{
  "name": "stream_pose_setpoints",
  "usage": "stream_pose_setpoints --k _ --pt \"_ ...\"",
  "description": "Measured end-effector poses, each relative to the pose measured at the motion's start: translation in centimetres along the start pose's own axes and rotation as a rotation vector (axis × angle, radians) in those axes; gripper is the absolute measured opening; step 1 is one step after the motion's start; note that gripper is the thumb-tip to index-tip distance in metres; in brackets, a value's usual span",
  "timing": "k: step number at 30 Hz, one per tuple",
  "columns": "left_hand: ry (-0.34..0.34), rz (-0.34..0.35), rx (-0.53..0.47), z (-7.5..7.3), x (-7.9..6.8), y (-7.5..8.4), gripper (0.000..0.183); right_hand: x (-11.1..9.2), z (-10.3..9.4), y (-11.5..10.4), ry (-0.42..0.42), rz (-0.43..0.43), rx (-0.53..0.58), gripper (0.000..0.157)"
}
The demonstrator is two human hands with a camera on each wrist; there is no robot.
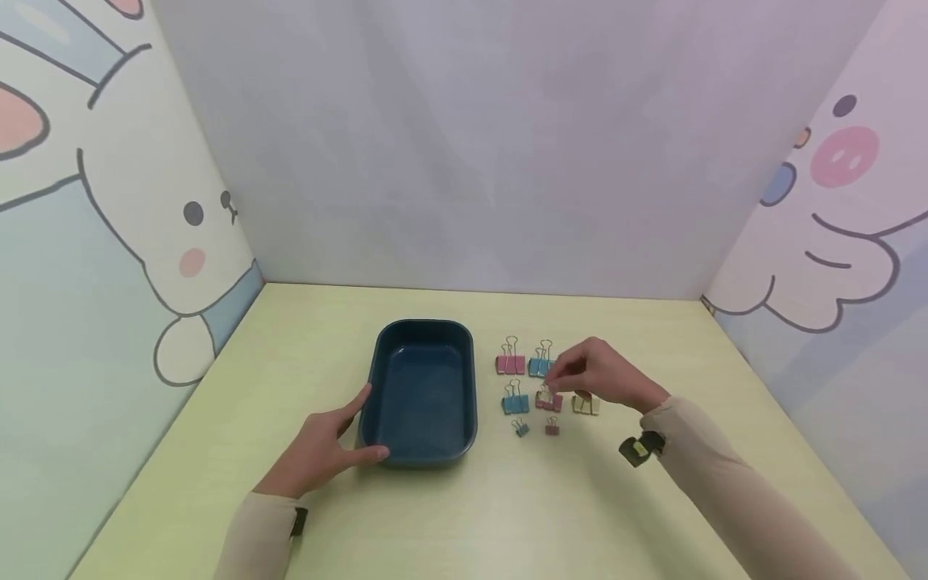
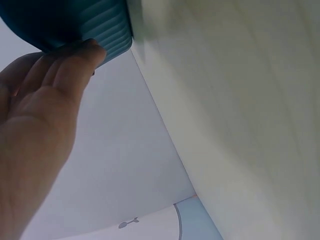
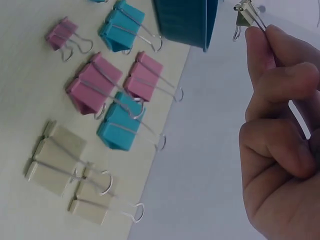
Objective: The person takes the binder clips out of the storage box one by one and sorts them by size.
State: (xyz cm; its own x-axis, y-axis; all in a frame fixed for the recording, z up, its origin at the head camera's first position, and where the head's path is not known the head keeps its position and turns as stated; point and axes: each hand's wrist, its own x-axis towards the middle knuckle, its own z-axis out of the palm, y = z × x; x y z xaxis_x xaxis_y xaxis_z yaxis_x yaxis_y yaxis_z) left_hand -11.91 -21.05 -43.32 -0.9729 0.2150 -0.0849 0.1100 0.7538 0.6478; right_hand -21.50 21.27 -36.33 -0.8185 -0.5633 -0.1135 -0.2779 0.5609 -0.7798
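Note:
At the near left corner of a dark blue bin, my left hand spreads its thumb and fingers. In the left wrist view its fingertips lie against the bin's ribbed outer wall. My right hand pinches a small cream binder clip by its wire handle, above the other clips. Below and beside it lie a medium pink binder clip, a cream clip and a large blue clip, which the hand partly overlaps in the head view.
Right of the bin lie a large pink clip, a medium blue clip, a tiny blue clip and a tiny pink clip. The right wrist view shows two cream clips side by side. Walls with cartoon drawings flank the table.

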Motion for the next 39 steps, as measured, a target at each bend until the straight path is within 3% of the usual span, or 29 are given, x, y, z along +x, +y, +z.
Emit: stream_pose_setpoints --k 13,23,32,39 --pt "-0.011 0.005 -0.004 -0.2 -0.1 0.0 0.104 -3.9 -0.5 4.3 0.047 0.099 -0.070 0.011" --pt "-0.009 0.005 0.001 -0.2 -0.1 -0.1 0.105 -4.1 0.5 6.8 0.047 0.169 -0.096 0.007" --pt "-0.001 0.012 0.013 0.0 0.0 -0.5 0.105 -4.2 0.9 8.0 0.064 0.219 -0.120 0.007" --pt "-0.004 0.012 0.016 -0.1 0.1 -0.4 0.105 -4.5 0.7 7.9 0.127 0.253 -0.137 0.012"
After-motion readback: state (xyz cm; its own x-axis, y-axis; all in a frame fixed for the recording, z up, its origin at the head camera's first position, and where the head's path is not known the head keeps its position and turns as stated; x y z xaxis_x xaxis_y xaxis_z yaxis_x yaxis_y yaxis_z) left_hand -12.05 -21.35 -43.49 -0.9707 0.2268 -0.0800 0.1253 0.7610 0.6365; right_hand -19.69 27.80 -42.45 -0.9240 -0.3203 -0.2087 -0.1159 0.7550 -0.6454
